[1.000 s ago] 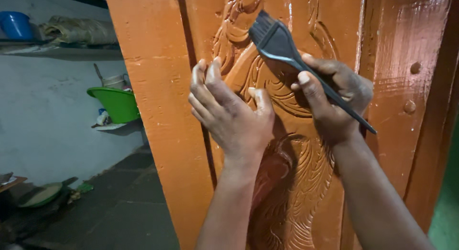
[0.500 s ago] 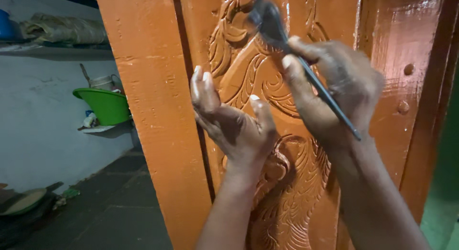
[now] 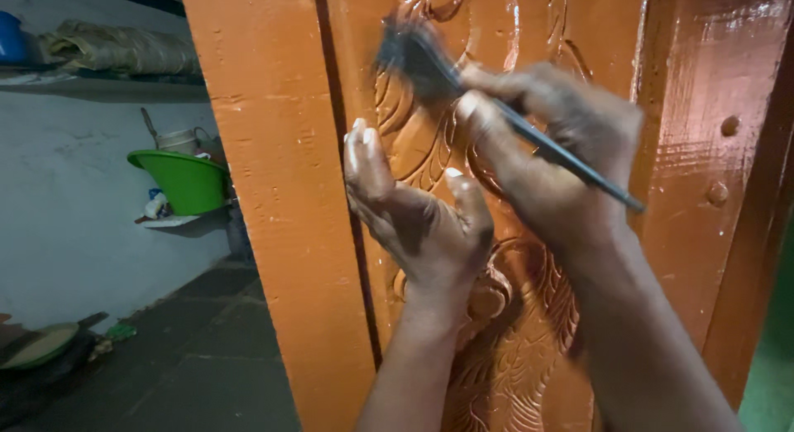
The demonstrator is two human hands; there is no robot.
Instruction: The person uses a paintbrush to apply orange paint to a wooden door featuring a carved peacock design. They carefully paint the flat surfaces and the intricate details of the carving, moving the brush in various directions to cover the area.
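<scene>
Brushing a carved orange-brown door panel [image 3: 529, 333] by hand.

Head view: the right hand [image 3: 554, 163] is closed around a dark flat paintbrush [image 3: 463, 85], whose blurred bristles touch the raised carving near the top; the left hand [image 3: 413, 213] lies open, fingers spread, flat against the carving just below. Glossy wet paint shines on the right door frame [image 3: 711, 151]. At left, a green plastic tub [image 3: 184, 180] sits on a ledge by a pale wall [image 3: 66, 225].

We see a dark flat brush [image 3: 430, 64], bristles blurred against the carved orange door [image 3: 504, 19], handle angled down-right. Door upright, glossy wet paint on the right.
</scene>
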